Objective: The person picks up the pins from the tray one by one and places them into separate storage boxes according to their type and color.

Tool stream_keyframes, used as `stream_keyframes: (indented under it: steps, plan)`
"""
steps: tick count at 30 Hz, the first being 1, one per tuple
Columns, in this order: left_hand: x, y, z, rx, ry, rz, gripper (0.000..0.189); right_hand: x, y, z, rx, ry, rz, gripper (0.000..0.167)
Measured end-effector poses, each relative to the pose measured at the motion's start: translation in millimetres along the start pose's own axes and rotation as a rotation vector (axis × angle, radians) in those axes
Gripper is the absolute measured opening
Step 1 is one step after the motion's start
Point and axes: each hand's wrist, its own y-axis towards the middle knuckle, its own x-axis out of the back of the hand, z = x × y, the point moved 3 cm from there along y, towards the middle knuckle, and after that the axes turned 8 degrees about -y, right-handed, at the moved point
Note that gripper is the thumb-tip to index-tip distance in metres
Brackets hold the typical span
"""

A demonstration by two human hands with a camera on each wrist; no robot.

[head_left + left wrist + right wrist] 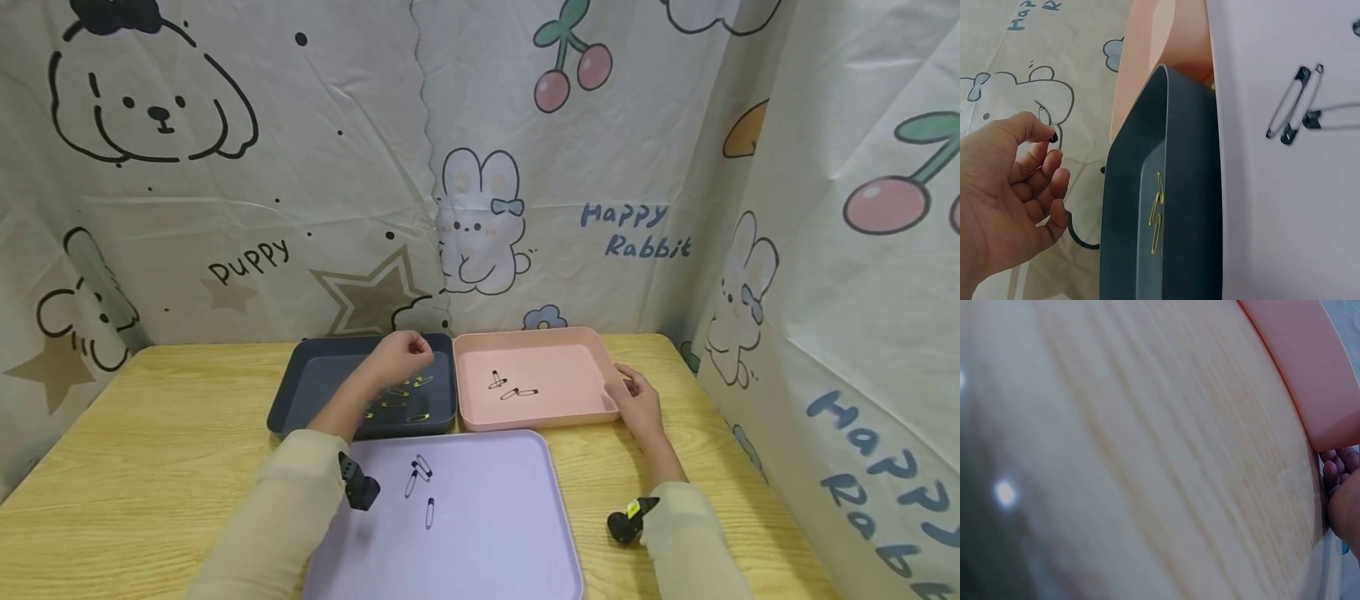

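My left hand (401,357) hangs over the dark blue tray (315,379). In the left wrist view its thumb and index finger pinch a safety pin (1053,136) with a black head; the other fingers curl loosely. Several yellow safety pins (393,404) lie in the dark blue tray below. At the right side of the pink tray (555,358), my right hand (639,407) holds the rim between thumb and fingers. A few black safety pins (528,392) lie inside that tray.
In front of both trays is a flat purple tray (487,517) bearing three black safety pins (430,513). All trays stand on a wood-grain table (150,467). A printed cloth (360,167) hangs behind and to the sides.
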Motion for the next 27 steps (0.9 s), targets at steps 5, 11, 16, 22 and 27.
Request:
stream_keyframes:
  steps: [5, 11, 16, 22, 27]
  plan:
    - [-6.5, 5.7, -6.1, 0.001, -0.014, -0.008, 0.015, -0.4, -0.5, -2.4, -0.003, 0.009, 0.010, 0.049]
    - [-15.7, 13.0, -11.7, -0.018, -0.037, -0.040, 0.015, -0.2, 1.0, -3.1, 0.009, 0.003, -0.009, 0.049]
    - [-26.6, 20.6, -14.1, -0.002, -0.038, -0.058, 0.020, -0.7, 1.3, -2.4, 0.004, 0.006, -0.010, 0.048]
    - [-40.1, 31.3, -15.2, 0.008, -0.051, -0.083, 0.018, -0.6, 0.8, -1.4, 0.002, 0.001, -0.007, 0.049]
    - [-49.3, 36.4, -16.3, 0.020, -0.110, -0.110, 0.019, -1.0, 0.5, -2.2, -0.006, 0.003, -0.003, 0.050]
